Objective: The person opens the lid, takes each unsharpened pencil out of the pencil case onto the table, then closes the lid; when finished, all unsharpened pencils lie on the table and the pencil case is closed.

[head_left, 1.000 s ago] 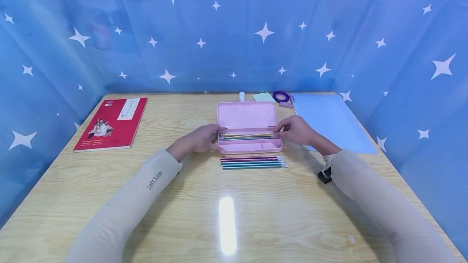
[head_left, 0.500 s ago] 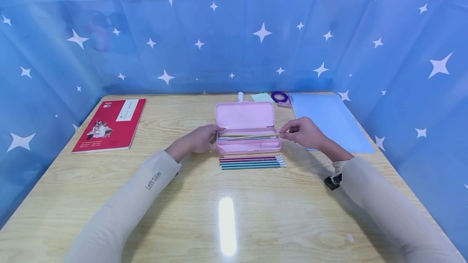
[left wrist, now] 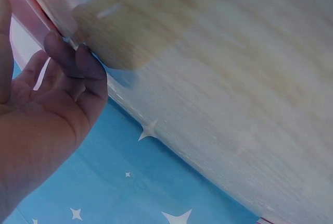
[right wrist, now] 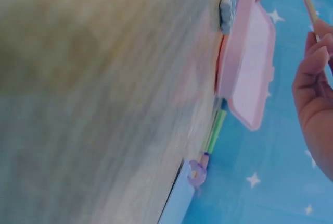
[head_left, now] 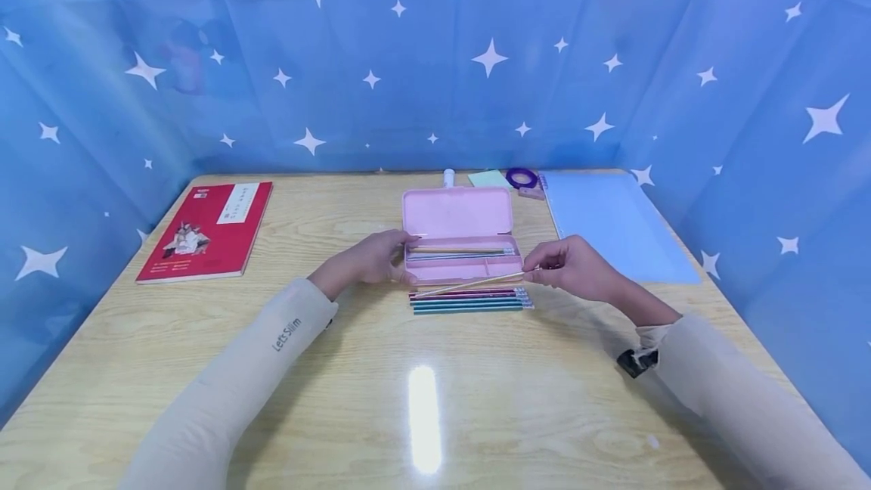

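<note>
A pink pencil case (head_left: pixel 457 214) lies with its lid raised at the middle of the table. My left hand (head_left: pixel 373 258) grips its left end, thumb at the near side; in the left wrist view the fingers curl at the pink edge. Between thumb and fingertips my right hand (head_left: pixel 574 271) pinches one end of a yellow pencil (head_left: pixel 469 285), which slants over the case's front edge. A few pencils (head_left: pixel 457 252) stay in the case's back compartment. Just in front of it, red and green pencils (head_left: pixel 469 304) lie side by side on the table.
A red book (head_left: pixel 207 233) lies at the left, a pale blue spiral pad (head_left: pixel 615 225) at the right. Behind the case are a white-capped tube (head_left: pixel 449 178), light green paper (head_left: pixel 488 180), a purple tape roll (head_left: pixel 522 178) and an eraser (head_left: pixel 531 193).
The right hand has drawn the yellow pencil out of the case's back compartment, rightward and toward the person, over the front edge. The left hand stays on the case's left end.
</note>
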`<state>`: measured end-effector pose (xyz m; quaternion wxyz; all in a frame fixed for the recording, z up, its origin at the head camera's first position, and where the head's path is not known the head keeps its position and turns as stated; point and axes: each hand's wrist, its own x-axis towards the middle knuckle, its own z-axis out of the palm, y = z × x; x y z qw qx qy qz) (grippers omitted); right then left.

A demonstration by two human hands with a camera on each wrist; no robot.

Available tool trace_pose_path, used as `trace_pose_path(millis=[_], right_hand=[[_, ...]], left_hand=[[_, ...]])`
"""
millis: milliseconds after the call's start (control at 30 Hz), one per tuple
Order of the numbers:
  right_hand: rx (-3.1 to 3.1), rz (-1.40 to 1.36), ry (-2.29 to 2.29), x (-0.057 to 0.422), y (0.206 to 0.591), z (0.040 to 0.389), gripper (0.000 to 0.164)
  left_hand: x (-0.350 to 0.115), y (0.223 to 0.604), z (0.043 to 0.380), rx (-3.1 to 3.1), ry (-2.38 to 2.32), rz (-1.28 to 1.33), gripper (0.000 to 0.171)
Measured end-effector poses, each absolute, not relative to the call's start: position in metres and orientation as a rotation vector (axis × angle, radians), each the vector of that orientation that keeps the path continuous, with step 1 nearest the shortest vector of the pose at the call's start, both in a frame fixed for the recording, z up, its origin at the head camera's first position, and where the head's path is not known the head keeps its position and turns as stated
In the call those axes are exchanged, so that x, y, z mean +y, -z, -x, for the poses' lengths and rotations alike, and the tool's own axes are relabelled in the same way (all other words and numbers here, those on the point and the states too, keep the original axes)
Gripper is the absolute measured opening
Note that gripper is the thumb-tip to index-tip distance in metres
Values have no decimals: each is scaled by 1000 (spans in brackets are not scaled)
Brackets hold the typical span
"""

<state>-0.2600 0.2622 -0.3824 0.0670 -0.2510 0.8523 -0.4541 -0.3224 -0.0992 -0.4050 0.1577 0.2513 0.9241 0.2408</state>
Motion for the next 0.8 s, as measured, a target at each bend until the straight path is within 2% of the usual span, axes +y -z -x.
trace_pose_path(millis=[467,800], right_hand=[[2606,908,1228,257,392,243,10],[2612,859,1027,260,390,231,11]], left_hand=[[-101,407,324,2639,-705,-707,94],[-100,407,324,2645,-706,-708,94]])
